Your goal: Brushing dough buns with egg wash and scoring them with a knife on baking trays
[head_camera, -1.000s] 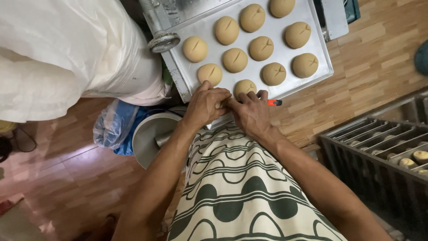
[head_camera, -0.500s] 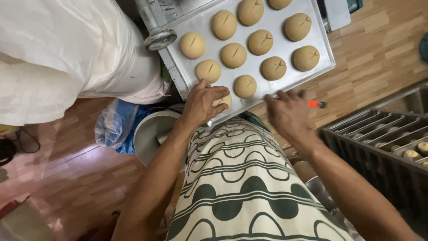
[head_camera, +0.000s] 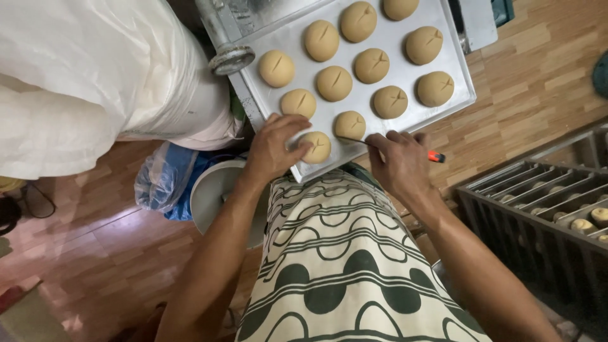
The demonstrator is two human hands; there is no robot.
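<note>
At tray (head_camera: 297, 38) edge: left hand (head_camera: 275, 147) cups dough ball (head_camera: 316, 147); right hand (head_camera: 399, 161) grip holds blade (head_camera: 434, 156).

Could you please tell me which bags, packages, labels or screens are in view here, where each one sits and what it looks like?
Big white sack: upper left, beside the baking tray, bulging, soft and plain.
Clear plastic bag: on the wooden floor under the sack, crumpled, over something blue.
Labels, signs and screens: none visible.
</note>
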